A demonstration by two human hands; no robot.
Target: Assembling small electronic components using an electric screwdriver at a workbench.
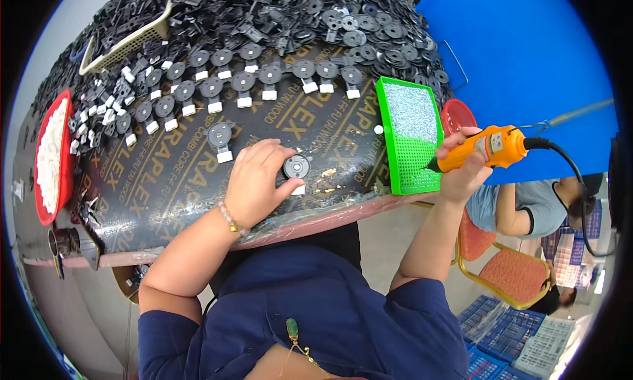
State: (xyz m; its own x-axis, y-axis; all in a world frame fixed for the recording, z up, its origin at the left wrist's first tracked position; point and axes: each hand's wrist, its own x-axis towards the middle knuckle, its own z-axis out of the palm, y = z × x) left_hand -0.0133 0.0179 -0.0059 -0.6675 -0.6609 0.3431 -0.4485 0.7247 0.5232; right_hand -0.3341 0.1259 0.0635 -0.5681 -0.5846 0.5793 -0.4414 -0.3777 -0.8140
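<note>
My left hand (260, 179) rests on the dark table with its thumb and fingers around a black disc-shaped part (296, 166); a white tab pokes out below the disc. In my right hand (463, 175) is an orange electric screwdriver (488, 149), held nearly level, its dark tip pointing left over the lower half of a green tray (388, 130). Small silvery screws (410, 109) fill the tray's far half, while a grid of holes covers its near half. Just left of my left hand lies another black disc part (219, 136) with a white tab.
Curved rows of similar disc parts (211, 88) span the table. Beyond them rises a heap of loose black parts (277, 14) with a cream basket (125, 48). A red tray (47, 205) of white pieces stands far left. The screwdriver's cord (568, 165) hangs right; another person (527, 208) sits beyond.
</note>
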